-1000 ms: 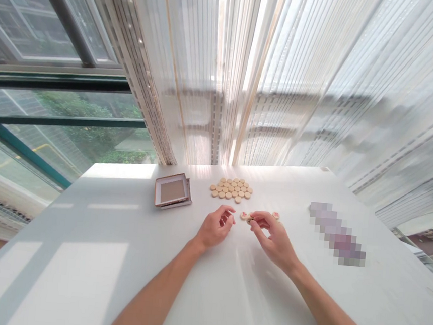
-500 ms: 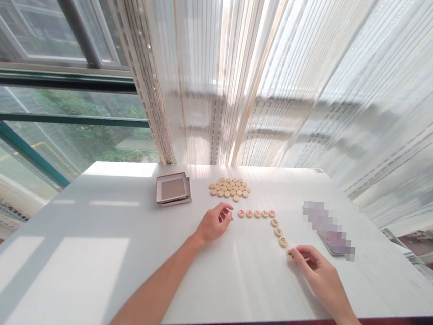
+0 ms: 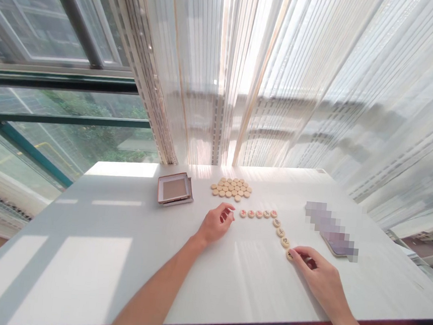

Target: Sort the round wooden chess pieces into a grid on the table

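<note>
My right hand (image 3: 318, 272) pinches a Chinese chess piece (image 3: 289, 254) by its right side, at the near end of a slanting line of pieces with dark characters. The closest neighbour, another Chinese chess piece (image 3: 285, 242), looks to be touching it. From the far end of that line, a row of pieces with mostly red characters (image 3: 251, 214) runs to the left. Just left of this row hovers or rests my left hand (image 3: 217, 222), its fingers loosely curled and apart from the thumb, with nothing visible in it.
Behind the row, several blank-side-up pieces (image 3: 231, 188) lie in a cluster. A shallow open box (image 3: 174, 188) stands to their left. At the right lies a phone-like flat object (image 3: 340, 246), partly blurred out. The white table (image 3: 78, 272) ends before a curtain (image 3: 214, 106).
My right hand has slid the pinched piece slightly up and left, closing the small gap to the line. My left hand has stayed nearly still. The view has shifted a little.
</note>
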`<move>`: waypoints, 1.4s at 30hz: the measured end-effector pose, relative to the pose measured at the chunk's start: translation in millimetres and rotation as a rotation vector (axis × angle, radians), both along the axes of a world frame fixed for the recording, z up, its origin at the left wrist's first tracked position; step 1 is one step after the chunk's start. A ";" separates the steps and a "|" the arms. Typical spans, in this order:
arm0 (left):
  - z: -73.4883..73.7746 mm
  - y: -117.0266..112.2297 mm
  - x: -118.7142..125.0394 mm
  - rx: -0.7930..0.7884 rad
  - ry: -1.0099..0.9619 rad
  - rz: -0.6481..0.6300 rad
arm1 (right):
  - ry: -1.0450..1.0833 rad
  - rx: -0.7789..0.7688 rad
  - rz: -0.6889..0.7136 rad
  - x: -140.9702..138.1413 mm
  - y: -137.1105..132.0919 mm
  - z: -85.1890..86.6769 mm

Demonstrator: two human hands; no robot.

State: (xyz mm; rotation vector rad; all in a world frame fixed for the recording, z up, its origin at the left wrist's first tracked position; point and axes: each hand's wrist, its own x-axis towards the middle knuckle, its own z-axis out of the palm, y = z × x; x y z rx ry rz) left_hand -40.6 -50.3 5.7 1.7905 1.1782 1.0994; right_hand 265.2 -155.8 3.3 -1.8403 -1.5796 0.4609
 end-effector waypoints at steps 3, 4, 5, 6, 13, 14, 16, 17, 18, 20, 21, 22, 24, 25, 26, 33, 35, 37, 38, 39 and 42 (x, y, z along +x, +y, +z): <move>-0.3 0.1 0.2 -0.001 -0.001 -0.003 | -0.016 0.028 0.000 1.3 1.3 -3.2; -0.5 0.3 0.4 -0.002 -0.003 -0.002 | -0.019 0.036 -0.005 1.5 1.5 -3.5; -0.7 0.5 0.5 -0.002 -0.004 -0.001 | -0.020 0.040 -0.011 1.7 1.6 -3.4; -0.9 0.6 0.7 -0.002 -0.006 0.000 | -0.020 0.042 -0.019 1.8 1.6 -2.9; 0.1 -0.1 0.9 -0.003 -0.006 0.005 | 0.000 0.020 0.005 7.7 -1.0 -1.4; 0.3 -0.2 0.8 -0.003 -0.004 0.006 | -0.001 0.015 0.031 9.1 -1.4 -2.6; 0.5 -0.3 0.6 -0.003 0.000 0.005 | -0.011 0.017 0.090 11.1 -2.2 -5.2; 0.5 -0.2 0.6 -0.003 0.001 0.003 | -0.020 0.024 0.113 11.6 -2.4 -6.5; 0.4 -0.1 0.6 -0.003 0.001 0.001 | -0.028 0.030 0.129 11.7 -2.7 -7.4; 0.0 0.0 0.7 -0.004 0.000 -0.003 | -0.041 0.035 0.143 10.9 -3.0 -8.5; -0.2 0.0 0.8 -0.005 0.000 -0.004 | -0.044 0.035 0.144 10.2 -3.1 -8.6; -0.5 0.1 0.8 -0.007 0.000 -0.003 | -0.045 0.032 0.141 9.5 -3.1 -8.7; -1.0 0.1 0.9 -0.008 0.001 -0.001 | -0.049 0.029 0.135 8.6 -3.1 -9.0; -1.2 0.1 0.9 -0.007 0.001 0.000 | -0.052 0.027 0.132 8.6 -3.2 -9.4; -1.3 0.1 0.9 -0.007 0.002 -0.001 | -0.055 0.025 0.129 8.7 -3.2 -9.9; -1.0 -0.4 1.5 -0.007 -0.006 0.001 | -0.051 0.050 0.122 9.2 -3.4 -10.1; -1.0 -0.6 1.7 -0.007 -0.007 0.005 | -0.050 0.063 0.132 7.7 -3.3 -8.6; -1.1 -0.7 1.8 -0.007 -0.005 0.008 | -0.052 0.074 0.140 6.4 -3.3 -7.6; -1.0 -0.7 1.9 -0.008 -0.003 0.010 | -0.056 0.078 0.142 5.9 -3.3 -7.4; -0.9 -0.7 1.9 -0.008 -0.003 0.013 | -0.061 0.082 0.141 5.6 -3.5 -7.6; -0.7 -0.6 2.3 -0.008 -0.005 0.018 | -0.077 0.083 0.139 6.0 -4.3 -8.8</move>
